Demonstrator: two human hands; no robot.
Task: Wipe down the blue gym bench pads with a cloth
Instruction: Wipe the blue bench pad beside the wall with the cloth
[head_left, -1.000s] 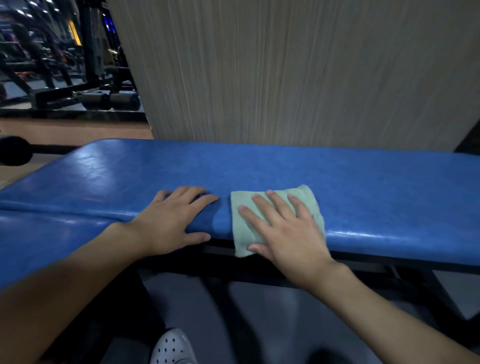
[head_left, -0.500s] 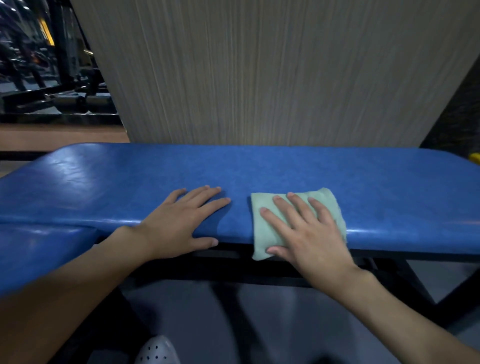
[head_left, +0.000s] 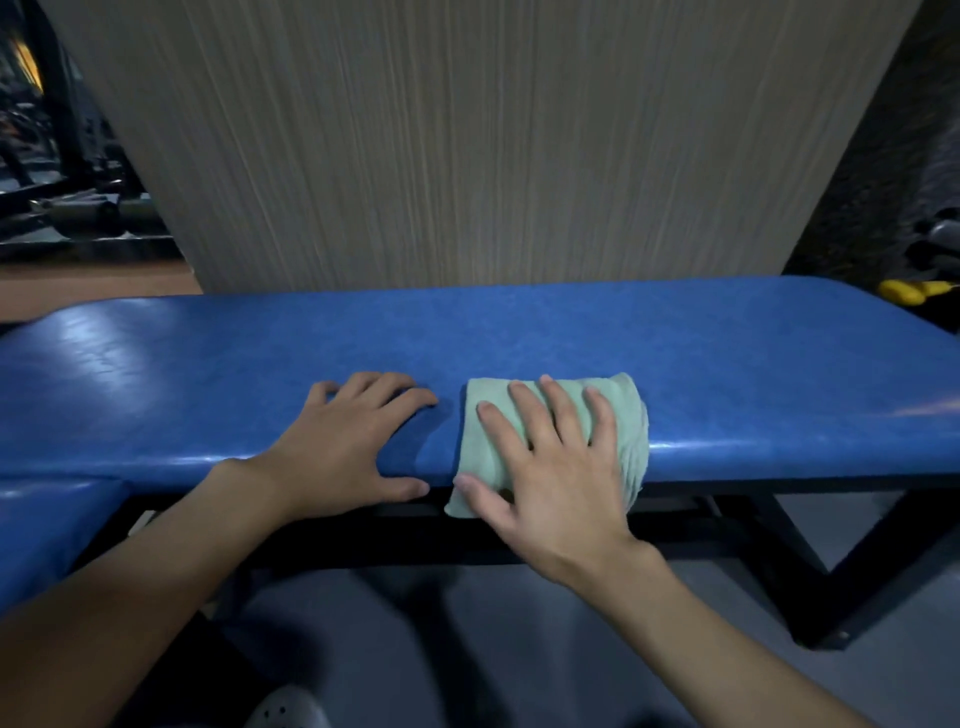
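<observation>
A long blue bench pad (head_left: 727, 374) runs across the view, with a second blue pad (head_left: 47, 530) lower at the left. A folded pale green cloth (head_left: 626, 421) lies over the near edge of the long pad. My right hand (head_left: 550, 467) presses flat on the cloth with spread fingers, thumb over the pad's front edge. My left hand (head_left: 343, 447) rests flat on the bare pad just left of the cloth, thumb hooked on the front edge.
A wood-grain panel (head_left: 467, 145) stands right behind the bench. The bench's black frame (head_left: 810, 587) shows under the pad on grey floor. Dark gym equipment (head_left: 78, 208) sits at the far left, a yellow object (head_left: 909, 291) at the far right.
My right hand has slid the cloth rightward along the pad's near edge, and my left hand has followed it. The view has shifted right, showing the pad's right end.
</observation>
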